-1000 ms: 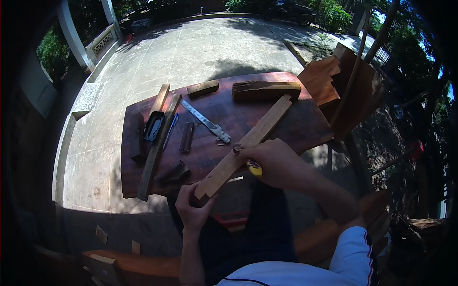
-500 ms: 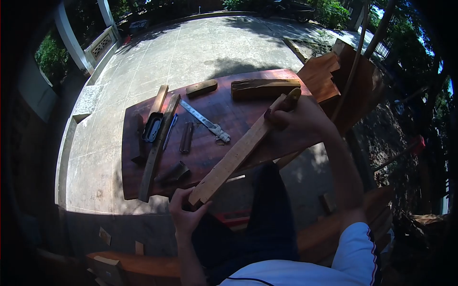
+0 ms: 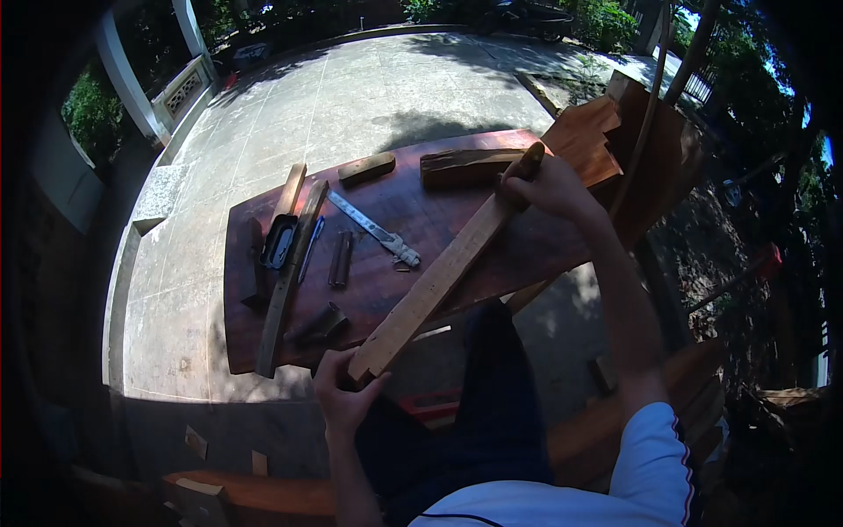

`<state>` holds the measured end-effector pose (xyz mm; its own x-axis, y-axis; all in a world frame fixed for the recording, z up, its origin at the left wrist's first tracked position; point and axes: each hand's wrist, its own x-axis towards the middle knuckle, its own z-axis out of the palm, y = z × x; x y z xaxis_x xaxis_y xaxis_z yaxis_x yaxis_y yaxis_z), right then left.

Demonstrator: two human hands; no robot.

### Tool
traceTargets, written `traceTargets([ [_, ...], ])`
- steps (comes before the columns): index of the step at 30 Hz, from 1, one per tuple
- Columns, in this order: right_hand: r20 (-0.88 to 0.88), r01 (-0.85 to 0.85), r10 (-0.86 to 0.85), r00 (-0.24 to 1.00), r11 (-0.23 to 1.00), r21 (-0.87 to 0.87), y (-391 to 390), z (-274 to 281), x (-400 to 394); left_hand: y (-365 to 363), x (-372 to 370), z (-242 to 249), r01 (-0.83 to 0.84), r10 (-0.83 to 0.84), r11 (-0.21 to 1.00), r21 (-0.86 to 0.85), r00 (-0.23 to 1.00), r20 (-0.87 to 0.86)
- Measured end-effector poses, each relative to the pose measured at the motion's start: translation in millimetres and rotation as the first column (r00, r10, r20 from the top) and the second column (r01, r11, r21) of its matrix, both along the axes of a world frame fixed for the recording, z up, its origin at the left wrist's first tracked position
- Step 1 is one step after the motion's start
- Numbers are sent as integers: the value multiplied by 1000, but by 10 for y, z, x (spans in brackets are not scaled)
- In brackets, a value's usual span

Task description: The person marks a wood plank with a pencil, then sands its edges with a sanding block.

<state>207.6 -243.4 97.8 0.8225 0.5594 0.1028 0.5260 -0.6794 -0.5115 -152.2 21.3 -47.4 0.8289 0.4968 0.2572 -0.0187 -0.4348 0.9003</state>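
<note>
A long, pale wooden strip [image 3: 439,285] slants across my lap and over the table's near edge. Its near end is gripped by my left hand [image 3: 342,395], thumb on one side and fingers on the other. At the far end, my right hand [image 3: 549,186] is closed around a small brown piece with a rounded tip [image 3: 531,160], resting on or against the strip. My fingers partly cover that piece, so its kind cannot be made out.
On the reddish wooden table [image 3: 378,189] lie a combination square [image 3: 373,228], a pen [image 3: 311,250], a dark wood strip [image 3: 291,285], a black open case [image 3: 279,241] and several wood blocks. Large boards [image 3: 584,140] lean at right. Behind me is a wooden beam [image 3: 281,496].
My right hand has shifted a little up and away, toward the strip's far end, with the small brown piece. My left hand keeps its hold, and the view has moved slightly.
</note>
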Motion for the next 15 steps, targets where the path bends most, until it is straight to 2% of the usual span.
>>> traceTargets([
  [2,167,-78,104,980,984,-158,203,-33,-261,-1,25,-11,-1,1,1000,15,1000,10],
  [3,261,-166,223,939,960,-226,319,-92,-491,-5,8,-27,-1,1,1000,20,1000,6],
  [4,224,-228,304,926,923,-311,409,-57,-752,-1,9,-45,-2,2,1000,18,1000,14],
  [5,232,-338,401,886,902,-270,419,-88,-866,8,19,-65,-4,3,1000,16,1000,25],
  [7,135,-340,361,923,928,-153,359,-26,-814,29,5,-55,-10,10,1000,27,1000,19],
  [10,68,-44,44,997,999,9,185,-21,-312,54,17,27,-11,11,998,64,1000,1],
  [13,187,54,-69,980,995,87,132,-176,-47,82,26,3,-9,7,996,86,1000,23],
  [15,370,-111,145,918,988,-111,208,-297,-342,88,40,-16,-13,9,995,101,999,39],
])
